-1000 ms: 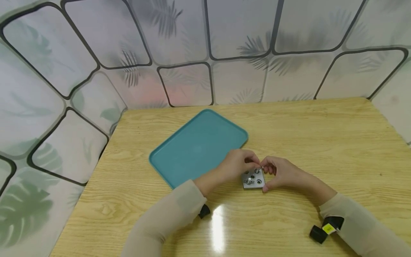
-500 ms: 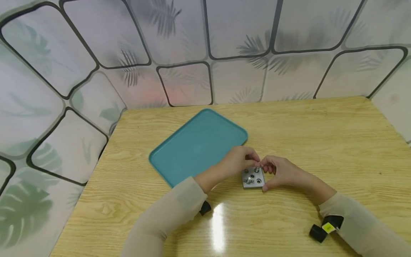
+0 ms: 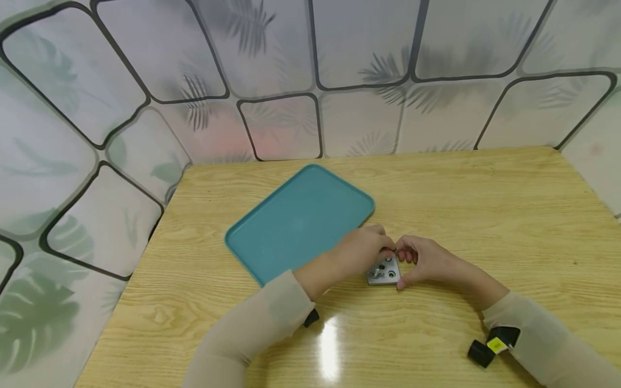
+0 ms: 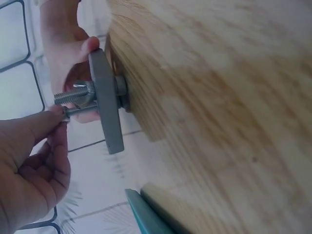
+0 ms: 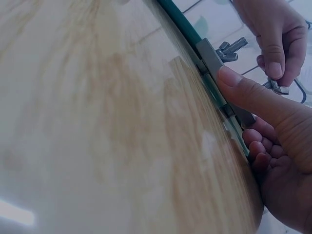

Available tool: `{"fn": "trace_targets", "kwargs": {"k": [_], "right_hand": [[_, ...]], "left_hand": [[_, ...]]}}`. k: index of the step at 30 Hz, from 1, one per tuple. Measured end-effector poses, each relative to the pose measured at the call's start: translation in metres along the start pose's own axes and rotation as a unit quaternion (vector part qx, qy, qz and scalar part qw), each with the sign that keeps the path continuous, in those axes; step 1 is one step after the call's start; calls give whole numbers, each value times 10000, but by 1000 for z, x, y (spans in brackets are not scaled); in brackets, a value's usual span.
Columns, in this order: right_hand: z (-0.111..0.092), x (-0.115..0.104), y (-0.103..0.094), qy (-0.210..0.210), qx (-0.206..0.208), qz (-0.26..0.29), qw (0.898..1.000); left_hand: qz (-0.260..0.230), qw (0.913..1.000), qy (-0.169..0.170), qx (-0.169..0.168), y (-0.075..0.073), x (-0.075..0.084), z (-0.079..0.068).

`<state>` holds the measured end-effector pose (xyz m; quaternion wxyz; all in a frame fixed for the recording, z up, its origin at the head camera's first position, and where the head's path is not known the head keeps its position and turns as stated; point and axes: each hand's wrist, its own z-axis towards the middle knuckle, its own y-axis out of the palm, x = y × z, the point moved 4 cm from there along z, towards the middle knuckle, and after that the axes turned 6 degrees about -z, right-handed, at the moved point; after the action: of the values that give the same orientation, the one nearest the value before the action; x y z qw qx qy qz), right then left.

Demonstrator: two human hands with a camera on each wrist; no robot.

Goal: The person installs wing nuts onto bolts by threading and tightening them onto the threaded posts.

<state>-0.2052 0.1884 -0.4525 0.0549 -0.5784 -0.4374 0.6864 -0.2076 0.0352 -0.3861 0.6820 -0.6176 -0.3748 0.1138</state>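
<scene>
Head cam: L hand (image 3: 356, 252) now covers more of plate (image 3: 385, 279) (on table (image 3: 461, 199) nr tray (image 3: 296, 215)), fingertips pinching nut (image 5: 279, 89), R hand (image 3: 429, 261) clamping plate edge, so I reckon it's mid-twist, prob.

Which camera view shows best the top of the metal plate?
The head view: it looks down on the metal plate, showing holes, though the left hand hides part. Both wrist views show mainly its edge.

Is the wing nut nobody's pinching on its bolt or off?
On: the bolt sticks out, threads showing, beyond the wing nut.
</scene>
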Motion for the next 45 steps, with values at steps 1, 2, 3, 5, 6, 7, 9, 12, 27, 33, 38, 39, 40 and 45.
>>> {"fn": "trace_targets", "kwargs": {"k": [1, 2, 3, 5, 6, 7, 9, 12, 27, 33, 38, 39, 40, 45], "right_hand": [[0, 0, 0, -14, 11, -2, 10000], [0, 0, 0, -9, 18, 7, 10000], [0, -1, 0, -15, 22, 10, 10000], [-1, -1, 0, -10, 28, 27, 10000], [-1, -1, -1, -5, 29, 46, 10000], [-1, -1, -1, 7, 27, 56, 10000], [-2, 0, -1, 27, 24, 92, 10000], [-2, 0, 0, 52, 29, 135, 9999], [-1, -1, 1, 69, -15, 101, 9999], [-1, -2, 1, 139, -38, 148, 9998], [-1, -3, 0, 153, -94, 147, 9997], [-1, -3, 1, 168, -103, 146, 9997], [-1, -3, 1, 172, -109, 145, 9997], [-1, -4, 1, 177, -114, 150, 9997]], "left_hand": [[107, 9999, 10, -40, 0, 1, 0], [227, 9997, 25, -64, 0, 3, 0], [318, 9995, 28, -81, 1, 4, 1], [485, 9988, 46, -81, 1, 6, 2], [544, 9985, 50, -72, 1, 7, 2], [613, 9981, 78, -57, 1, 8, 3], [643, 9979, 100, -41, 2, 10, 4], [418, 9990, 159, -68, 3, 8, 4], [-3490, 9334, -792, -272, 16, -33, 6], [-3979, 9126, -936, -89, 20, -38, 6], [-3710, 9239, -937, 87, 19, -36, 4], [-3641, 9266, -939, 113, 19, -35, 4], [-3588, 9287, -927, 139, 18, -34, 3], [-3597, 9294, -812, 171, 19, -35, 1]]}}
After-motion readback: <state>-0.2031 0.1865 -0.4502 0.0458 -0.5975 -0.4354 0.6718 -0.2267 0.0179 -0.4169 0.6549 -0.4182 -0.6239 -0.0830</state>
